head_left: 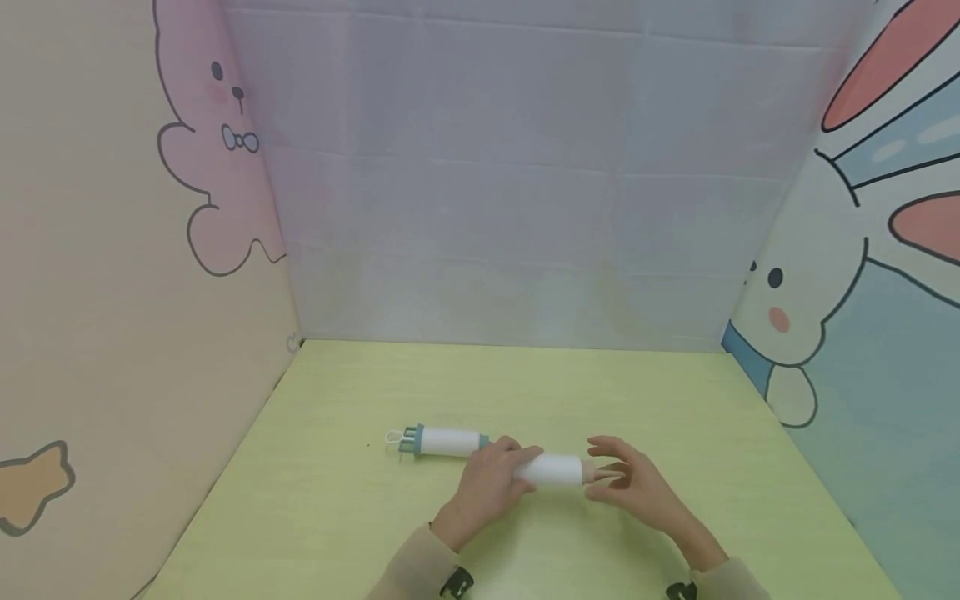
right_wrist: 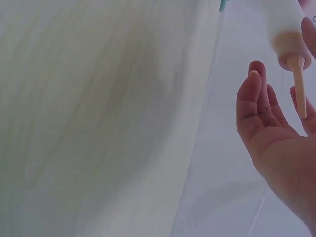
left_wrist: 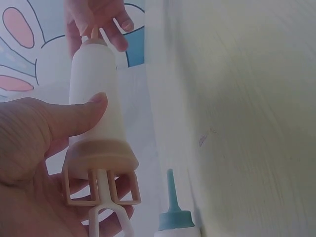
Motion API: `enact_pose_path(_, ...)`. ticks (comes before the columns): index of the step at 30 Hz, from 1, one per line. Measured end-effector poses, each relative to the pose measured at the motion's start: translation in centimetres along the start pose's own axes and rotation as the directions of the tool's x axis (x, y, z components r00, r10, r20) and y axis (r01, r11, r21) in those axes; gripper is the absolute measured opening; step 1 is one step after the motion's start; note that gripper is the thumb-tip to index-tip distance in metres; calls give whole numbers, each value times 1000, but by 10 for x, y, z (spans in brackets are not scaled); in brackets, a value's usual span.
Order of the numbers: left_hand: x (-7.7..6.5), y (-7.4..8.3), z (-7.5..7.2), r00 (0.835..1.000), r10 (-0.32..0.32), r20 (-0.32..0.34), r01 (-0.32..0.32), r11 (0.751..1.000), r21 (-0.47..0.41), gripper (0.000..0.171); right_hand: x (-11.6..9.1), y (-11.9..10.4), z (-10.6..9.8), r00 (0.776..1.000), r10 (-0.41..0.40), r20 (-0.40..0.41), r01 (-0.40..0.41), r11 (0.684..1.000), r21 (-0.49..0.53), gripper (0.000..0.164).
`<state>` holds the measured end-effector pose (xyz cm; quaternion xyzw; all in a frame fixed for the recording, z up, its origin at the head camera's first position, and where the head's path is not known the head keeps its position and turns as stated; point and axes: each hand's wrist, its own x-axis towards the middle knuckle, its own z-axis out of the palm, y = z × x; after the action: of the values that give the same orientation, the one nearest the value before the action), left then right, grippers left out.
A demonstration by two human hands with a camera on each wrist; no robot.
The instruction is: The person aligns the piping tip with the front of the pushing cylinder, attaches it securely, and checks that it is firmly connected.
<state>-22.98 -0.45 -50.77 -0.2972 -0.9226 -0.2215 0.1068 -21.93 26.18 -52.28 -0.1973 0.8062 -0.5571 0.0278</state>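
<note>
My left hand grips a white-barrelled syringe with beige end fittings. In the left wrist view the thumb lies along the barrel, and the beige collar and white plunger handle sit by the palm. The syringe's thin beige nozzle points towards my right hand. That hand's fingers are spread and loosely bent around the nozzle, with a gap visible in the right wrist view. A second white syringe with teal fittings lies beyond my left hand, its nozzle end partly hidden in the head view.
Both syringes are over a yellow-green table. A pale sheet hangs behind it. Printed panels stand at both sides, with a pink bear on the left and a white rabbit on the right.
</note>
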Motion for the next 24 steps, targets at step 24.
enact_pose_path(24,1,0,12,999,39,-11,-38,998,56,46,-2,3,2,999,-46,26,45,999,19,27)
